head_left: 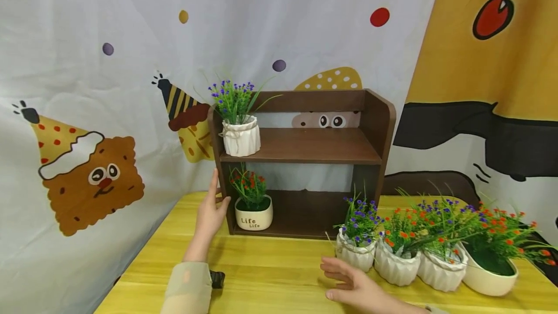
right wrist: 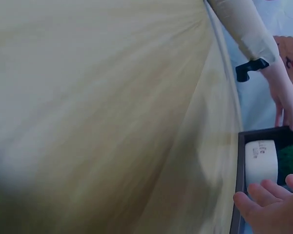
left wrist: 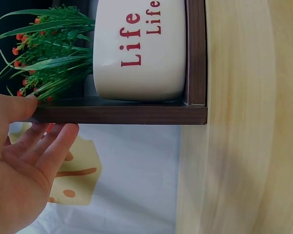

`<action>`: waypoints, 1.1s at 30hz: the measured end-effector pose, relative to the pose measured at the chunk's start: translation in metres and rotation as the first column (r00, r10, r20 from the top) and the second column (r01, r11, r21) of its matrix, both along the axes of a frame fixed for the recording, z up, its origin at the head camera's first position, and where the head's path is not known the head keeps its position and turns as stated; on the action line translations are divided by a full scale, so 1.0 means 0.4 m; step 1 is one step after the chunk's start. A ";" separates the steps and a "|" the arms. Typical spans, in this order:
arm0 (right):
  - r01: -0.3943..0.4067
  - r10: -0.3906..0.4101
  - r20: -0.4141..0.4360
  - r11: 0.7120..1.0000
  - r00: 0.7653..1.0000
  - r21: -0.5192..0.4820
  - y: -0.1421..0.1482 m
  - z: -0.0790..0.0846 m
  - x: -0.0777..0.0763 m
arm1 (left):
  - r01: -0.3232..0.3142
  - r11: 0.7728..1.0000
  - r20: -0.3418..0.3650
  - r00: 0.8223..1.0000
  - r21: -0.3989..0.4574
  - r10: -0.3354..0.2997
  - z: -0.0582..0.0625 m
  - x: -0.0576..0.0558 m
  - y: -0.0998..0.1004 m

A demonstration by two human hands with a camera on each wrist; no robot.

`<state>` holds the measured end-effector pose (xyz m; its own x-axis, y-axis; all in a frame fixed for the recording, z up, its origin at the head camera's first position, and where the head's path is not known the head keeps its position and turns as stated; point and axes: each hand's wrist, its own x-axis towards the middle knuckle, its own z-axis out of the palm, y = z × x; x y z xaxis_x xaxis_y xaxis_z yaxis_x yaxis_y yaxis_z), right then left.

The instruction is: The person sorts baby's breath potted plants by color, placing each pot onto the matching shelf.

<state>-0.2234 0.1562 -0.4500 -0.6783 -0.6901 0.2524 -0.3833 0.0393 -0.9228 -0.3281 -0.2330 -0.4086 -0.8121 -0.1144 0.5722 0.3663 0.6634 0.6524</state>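
Note:
A dark brown two-tier shelf (head_left: 318,144) stands on the table. My left hand (head_left: 210,212) is at its left side panel; in the left wrist view the thumb lies over the panel's edge (left wrist: 122,115) and the fingers touch its outer side, pinching it. On the lower tier, at the left, sits a cream "Life" pot (head_left: 254,217) with red-flowered greenery. Above it, a white ribbed pot (head_left: 241,137) with purple flowers stands at the left of the upper tier. My right hand (head_left: 353,285) hovers over the table with fingers extended, holding nothing, near a white pot of purple flowers (head_left: 355,251).
Right of the shelf stand more potted flowers in a row: a white ribbed pot of orange flowers (head_left: 397,260), another white ribbed pot (head_left: 442,268) and a cream oval pot (head_left: 492,275). A printed cartoon curtain (head_left: 305,13) hangs behind the wood-patterned table (head_left: 270,275).

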 end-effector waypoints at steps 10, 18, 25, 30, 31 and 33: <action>0.322 -0.333 0.073 0.938 0.940 0.130 0.096 0.015 0.021 | 0.003 1.000 -0.015 1.000 0.009 -0.003 -0.005 0.002 -0.004; 0.418 -0.468 0.052 0.830 0.882 0.370 0.155 0.044 0.029 | -0.006 1.000 -0.016 1.000 -0.006 0.006 -0.006 -0.002 -0.001; 0.434 -0.480 0.023 0.812 0.877 0.389 0.150 0.035 0.028 | 0.005 1.000 -0.043 0.999 -0.001 -0.005 -0.002 -0.013 -0.001; 0.475 -0.520 0.008 0.787 0.854 0.393 0.130 0.035 0.023 | 0.001 1.000 -0.072 0.997 -0.010 -0.002 -0.008 -0.009 0.000; 0.482 -0.525 0.002 0.783 0.851 0.394 0.127 0.035 0.024 | -0.003 1.000 -0.080 0.997 -0.015 0.002 -0.009 -0.007 0.000; 0.491 -0.532 -0.005 0.778 0.847 0.392 0.123 0.036 0.025 | -0.007 1.000 -0.097 0.995 -0.023 0.004 -0.010 -0.005 0.001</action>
<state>-0.2133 0.2053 -0.4355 -0.9648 -0.2605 -0.0351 -0.1165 0.5435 -0.8313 -0.3302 -0.2325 -0.4125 -0.7523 -0.1041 0.6506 0.4232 0.6804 0.5982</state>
